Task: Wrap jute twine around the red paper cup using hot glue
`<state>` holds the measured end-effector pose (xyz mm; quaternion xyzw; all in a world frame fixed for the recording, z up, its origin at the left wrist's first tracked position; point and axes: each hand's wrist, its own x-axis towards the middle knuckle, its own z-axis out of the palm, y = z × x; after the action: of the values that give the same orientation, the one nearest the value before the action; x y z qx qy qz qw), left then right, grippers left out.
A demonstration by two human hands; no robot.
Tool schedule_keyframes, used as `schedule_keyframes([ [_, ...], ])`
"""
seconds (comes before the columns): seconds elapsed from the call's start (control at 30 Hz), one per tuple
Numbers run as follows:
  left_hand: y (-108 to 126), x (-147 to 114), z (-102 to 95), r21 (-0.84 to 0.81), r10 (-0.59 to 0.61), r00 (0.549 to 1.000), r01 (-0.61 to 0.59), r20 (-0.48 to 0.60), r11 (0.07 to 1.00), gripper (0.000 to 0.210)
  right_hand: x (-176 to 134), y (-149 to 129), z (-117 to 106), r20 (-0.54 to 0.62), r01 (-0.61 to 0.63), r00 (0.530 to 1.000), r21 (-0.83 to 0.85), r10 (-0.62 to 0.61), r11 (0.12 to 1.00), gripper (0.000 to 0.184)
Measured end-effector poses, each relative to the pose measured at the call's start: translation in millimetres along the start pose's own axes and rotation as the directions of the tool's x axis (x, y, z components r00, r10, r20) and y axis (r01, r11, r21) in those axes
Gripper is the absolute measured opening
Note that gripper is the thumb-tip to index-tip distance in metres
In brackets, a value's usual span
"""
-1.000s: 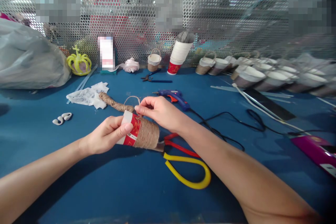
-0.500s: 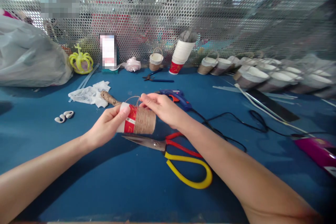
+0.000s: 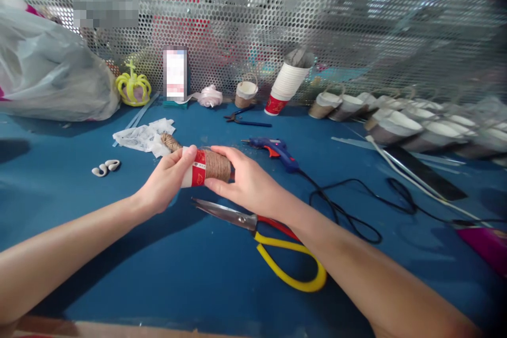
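A red and white paper cup [image 3: 199, 167], partly wrapped in brown twine [image 3: 217, 165], lies on its side between my hands, above the blue table. My left hand [image 3: 166, 177] grips its white rim end, thumb on top. Around the twine-covered end curls my right hand [image 3: 241, 177], fingers over the top and thumb below. Just behind the cup is a roll of twine [image 3: 171, 142], half hidden by my left hand. Nearer to me lie large scissors [image 3: 237, 217] with red and yellow handles, under my right forearm.
A blue glue gun [image 3: 273, 148] with a black cord lies right of my hands. Pliers [image 3: 247, 119], a stack of paper cups [image 3: 291, 84], a small twine-wrapped bucket [image 3: 245, 95] and a phone [image 3: 175, 74] stand or lie behind. Several lined buckets [image 3: 396, 124] fill the back right; white lace [image 3: 138, 137] lies left.
My right hand has left the loose strand of twine and closed around the wrapped end of the cup. The view has shifted slightly, so the table things appear further right.
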<state>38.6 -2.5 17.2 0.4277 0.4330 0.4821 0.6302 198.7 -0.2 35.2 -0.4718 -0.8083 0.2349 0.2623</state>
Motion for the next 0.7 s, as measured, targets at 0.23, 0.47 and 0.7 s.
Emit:
schedule_keyframes([
  [0.23, -5, -1, -1.2, 0.041, 0.002, 0.999, -0.004, 0.039, 0.999, 0.041, 0, -2, 2, -0.013, -0.042, 0.999, 0.030, 0.043, 0.999, 0.050],
  [0.47, -6, -1, -2.8, 0.127, 0.072, 0.995, -0.082, 0.075, 0.989, 0.048, -1, -4, -5, 0.013, -0.041, 0.999, 0.081, 0.040, 0.996, 0.051],
  [0.7, -1, -6, -10.7, 0.349, 0.264, 0.941, -0.325, 0.212, 0.879, 0.052, 3, 6, -32, 0.318, -0.273, 0.938, 0.443, 0.135, 0.854, 0.055],
])
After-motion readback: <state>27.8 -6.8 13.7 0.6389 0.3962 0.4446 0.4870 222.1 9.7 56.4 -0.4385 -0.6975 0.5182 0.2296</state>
